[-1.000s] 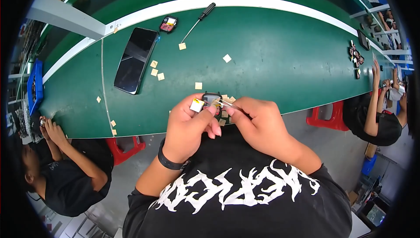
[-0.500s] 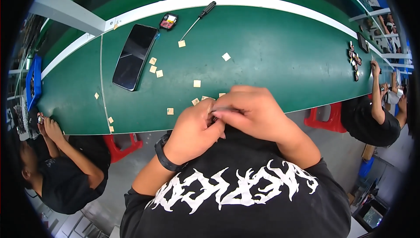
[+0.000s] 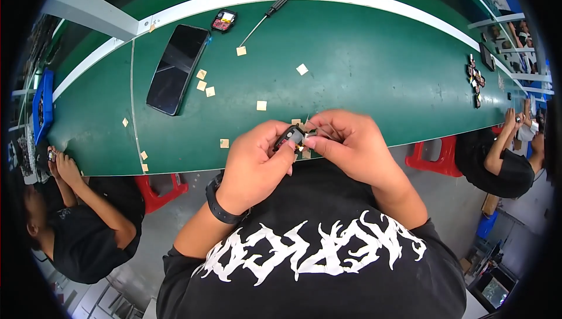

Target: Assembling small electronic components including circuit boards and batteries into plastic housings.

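Note:
My left hand point(image 3: 256, 158) is closed round a small black device case point(image 3: 289, 137), its thumb pressed on the near side. Reddish parts show inside the case. Beside it, my right hand point(image 3: 351, 143) pinches thin grey metal tweezers point(image 3: 333, 132) at the case's right end. A tiny whitish piece shows between the fingertips and the case; its kind is too small to tell. Both hands are over the table's near edge, partly covering a few small beige squares.
Beige squares point(image 3: 261, 106) are scattered over the green table point(image 3: 374, 67). A black smartphone point(image 3: 177, 70), an opened small device point(image 3: 224, 21) and a screwdriver point(image 3: 263, 20) lie farther off. More device parts point(image 3: 475, 82) lie at the right. People work on both sides, near red stools point(image 3: 434, 156).
My hands have moved slightly apart and turned, bringing the black case into sight between them. The tweezers have shifted right with my right hand.

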`<action>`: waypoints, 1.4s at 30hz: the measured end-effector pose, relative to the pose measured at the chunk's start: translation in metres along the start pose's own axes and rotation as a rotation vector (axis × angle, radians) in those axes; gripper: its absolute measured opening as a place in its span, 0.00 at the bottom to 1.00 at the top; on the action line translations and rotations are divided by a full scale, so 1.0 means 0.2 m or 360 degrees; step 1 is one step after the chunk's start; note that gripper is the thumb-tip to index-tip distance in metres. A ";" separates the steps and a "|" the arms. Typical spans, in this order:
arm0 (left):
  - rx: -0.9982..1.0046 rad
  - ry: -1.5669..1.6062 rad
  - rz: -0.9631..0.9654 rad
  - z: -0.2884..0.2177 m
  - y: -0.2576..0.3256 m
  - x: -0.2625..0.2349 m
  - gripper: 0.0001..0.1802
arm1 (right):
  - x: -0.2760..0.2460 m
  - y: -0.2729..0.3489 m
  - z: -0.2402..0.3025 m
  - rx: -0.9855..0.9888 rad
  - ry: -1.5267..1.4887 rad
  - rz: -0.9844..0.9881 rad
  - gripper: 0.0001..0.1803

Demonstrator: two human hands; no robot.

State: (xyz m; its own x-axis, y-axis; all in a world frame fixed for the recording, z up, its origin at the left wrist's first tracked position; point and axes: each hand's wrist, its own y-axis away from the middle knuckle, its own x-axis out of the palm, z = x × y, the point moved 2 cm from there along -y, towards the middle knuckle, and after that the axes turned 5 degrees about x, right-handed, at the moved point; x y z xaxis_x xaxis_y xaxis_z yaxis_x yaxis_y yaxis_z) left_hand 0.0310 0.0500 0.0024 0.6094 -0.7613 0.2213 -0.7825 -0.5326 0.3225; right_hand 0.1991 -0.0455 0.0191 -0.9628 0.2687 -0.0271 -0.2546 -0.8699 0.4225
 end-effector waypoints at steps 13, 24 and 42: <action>0.0152 -0.0427 0.0047 0.02 0.00 0.00 0.10 | -0.03 0.03 -0.03 0.0292 0.0133 -0.0047 0.08; 0.0260 -0.0408 -0.0028 0.05 0.00 0.02 0.11 | 0.03 0.07 0.02 0.0010 0.0511 -0.0182 0.06; 0.0290 -0.0039 0.0225 0.03 0.04 -0.03 0.19 | 0.03 0.00 -0.09 0.0183 -0.0127 -0.0141 0.10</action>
State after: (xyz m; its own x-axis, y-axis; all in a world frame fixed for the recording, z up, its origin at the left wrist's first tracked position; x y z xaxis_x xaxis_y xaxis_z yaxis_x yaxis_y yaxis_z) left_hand 0.0208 0.0483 -0.0031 0.4906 -0.8406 0.2295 -0.8713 -0.4763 0.1180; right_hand 0.1922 -0.0512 0.0027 -0.9257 0.3783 0.0011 -0.3220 -0.7895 0.5225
